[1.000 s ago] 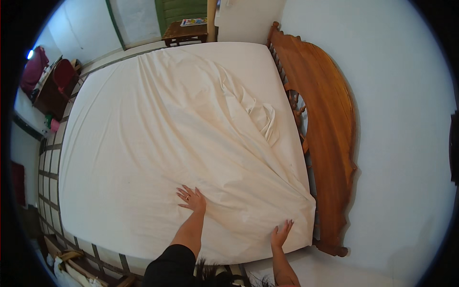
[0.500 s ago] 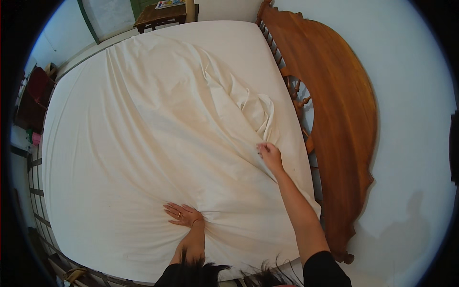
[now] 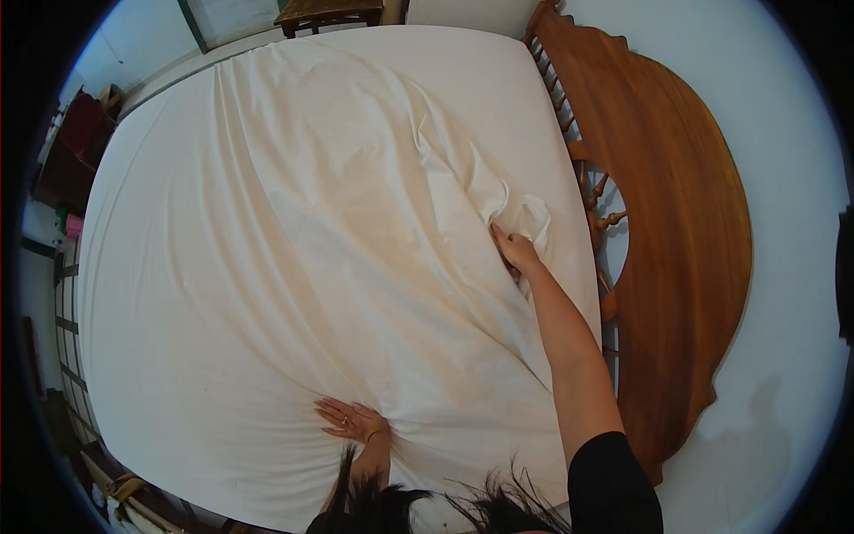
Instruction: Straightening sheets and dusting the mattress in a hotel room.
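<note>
A cream bed sheet (image 3: 329, 240) lies over most of the mattress (image 3: 463, 67), with long creases and a loose, bunched edge towards the headboard. My left hand (image 3: 358, 422) presses flat on the sheet near the close side of the bed, fingers stretched out and a ring on one of them. Creases fan out from under that palm. Further off and to the right, my right hand (image 3: 518, 249) is closed on the sheet's bunched edge, arm reaching forward. Its fingertips are partly hidden in the folds.
A carved wooden headboard (image 3: 680, 222) with turned spindles runs along the right side, against a pale wall (image 3: 792, 294). A small wooden table (image 3: 329, 12) stands beyond the far edge. Dark red furniture (image 3: 78, 147) and a pink object (image 3: 74, 225) are at the left.
My right hand has reached farther forward along the sheet's loose edge and now grips it. My left hand stays flat in place. The view has shifted slightly.
</note>
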`<action>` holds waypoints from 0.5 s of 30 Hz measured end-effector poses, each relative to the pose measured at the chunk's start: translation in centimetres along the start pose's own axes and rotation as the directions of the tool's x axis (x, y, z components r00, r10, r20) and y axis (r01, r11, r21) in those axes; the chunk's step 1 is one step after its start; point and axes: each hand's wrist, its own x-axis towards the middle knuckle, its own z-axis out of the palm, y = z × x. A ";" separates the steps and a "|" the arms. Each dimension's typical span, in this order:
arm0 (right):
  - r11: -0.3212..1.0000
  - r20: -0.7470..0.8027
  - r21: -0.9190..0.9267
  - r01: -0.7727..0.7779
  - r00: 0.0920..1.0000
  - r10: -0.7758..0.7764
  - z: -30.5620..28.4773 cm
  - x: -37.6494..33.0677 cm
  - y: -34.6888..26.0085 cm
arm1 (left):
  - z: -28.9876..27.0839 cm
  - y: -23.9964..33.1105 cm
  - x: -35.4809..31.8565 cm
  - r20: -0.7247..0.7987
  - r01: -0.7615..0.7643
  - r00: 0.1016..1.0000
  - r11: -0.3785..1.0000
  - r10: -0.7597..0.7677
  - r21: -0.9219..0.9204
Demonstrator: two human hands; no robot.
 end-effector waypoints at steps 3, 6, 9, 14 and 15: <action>1.000 0.099 -0.030 0.002 0.995 0.001 -1.0 1.2 -1.5 | 0.0 0.1 0.1 -0.028 -0.004 1.000 0.999 0.003 -0.032; 0.949 0.218 0.221 -0.224 0.960 0.176 -1.0 2.4 -2.6 | -0.1 0.3 0.0 0.007 0.034 0.999 0.999 -0.034 -0.017; 0.984 -0.088 -0.164 0.075 0.992 -0.090 1.5 3.6 -3.0 | -0.2 0.5 -0.1 0.029 0.049 0.998 0.999 -0.049 -0.003; 0.994 0.368 0.054 -0.093 0.927 0.066 -3.4 7.4 -3.9 | 0.4 -0.1 0.0 0.059 0.017 0.998 0.999 -0.014 -0.052; 0.983 0.303 0.156 -0.093 0.952 0.042 -5.7 8.3 -5.1 | 0.5 -0.2 0.0 0.026 -0.024 0.999 0.998 0.026 -0.050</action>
